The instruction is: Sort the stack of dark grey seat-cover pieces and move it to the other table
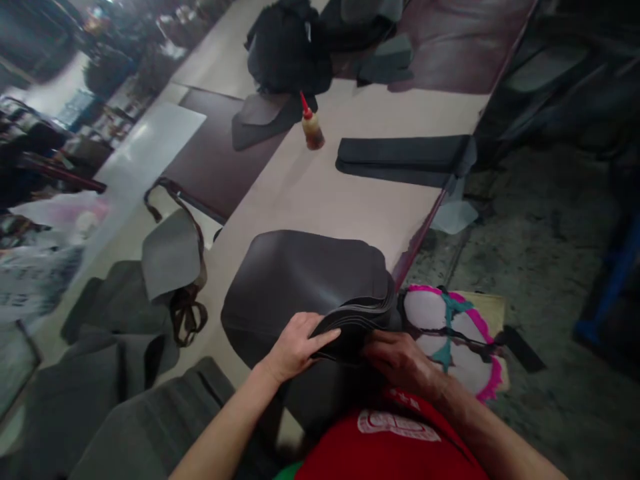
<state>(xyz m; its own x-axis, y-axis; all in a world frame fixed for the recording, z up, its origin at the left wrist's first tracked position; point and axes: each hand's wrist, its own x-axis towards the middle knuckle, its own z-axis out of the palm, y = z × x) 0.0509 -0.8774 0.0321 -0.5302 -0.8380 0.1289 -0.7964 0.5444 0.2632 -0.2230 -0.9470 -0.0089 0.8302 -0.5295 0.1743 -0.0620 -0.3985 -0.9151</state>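
A stack of dark leather-like sheets [305, 270] lies at the near end of the light table, its near edges lifted and fanned. My left hand [300, 343] grips the lifted edges at the front, thumb on top and fingers underneath. Close to the stack's near right corner is my right hand [400, 360], its fingers bent against the dark sheets; the fingertips are in shadow, and what they pinch is hard to make out.
On the table [280, 200] stand a glue bottle with a red tip [313, 127], long dark strips [405, 159] and a black bundle [287, 50]. Grey pieces [173, 257] lie left. A pink-edged cushion [450, 333] is at the right.
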